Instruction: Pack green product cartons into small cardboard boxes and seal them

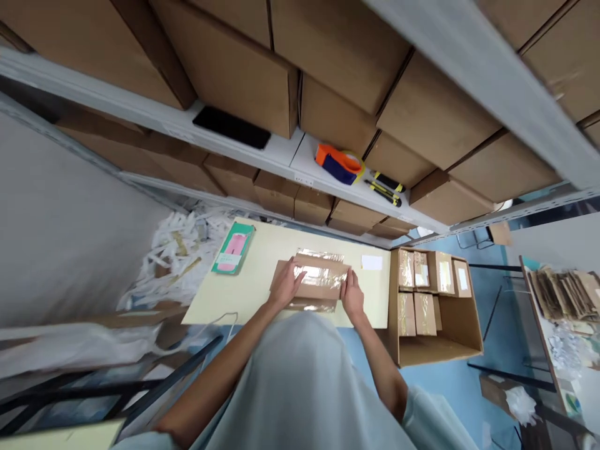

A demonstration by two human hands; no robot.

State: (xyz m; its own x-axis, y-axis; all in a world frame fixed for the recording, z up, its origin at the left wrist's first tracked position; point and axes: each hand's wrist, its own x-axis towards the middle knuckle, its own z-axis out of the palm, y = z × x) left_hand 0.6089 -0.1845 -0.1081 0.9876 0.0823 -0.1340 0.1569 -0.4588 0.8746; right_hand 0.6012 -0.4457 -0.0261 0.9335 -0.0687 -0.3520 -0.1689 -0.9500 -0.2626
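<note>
A small brown cardboard parcel (315,275) wrapped in shiny clear tape lies on a pale yellow table (248,290). My left hand (285,289) lies on the parcel's left end, fingers stretched over its top. My right hand (352,295) presses against the parcel's right end, fingers curled round its edge. Both hands touch the parcel, and it rests on the table between them.
A green and pink packet (233,249) and a white label (372,262) lie on the table. An open carton (435,306) with several taped parcels stands at the right. Shredded white paper (175,250) is heaped at the left. On the shelf are a tape dispenser (340,164), cutters (385,187) and a phone (232,127).
</note>
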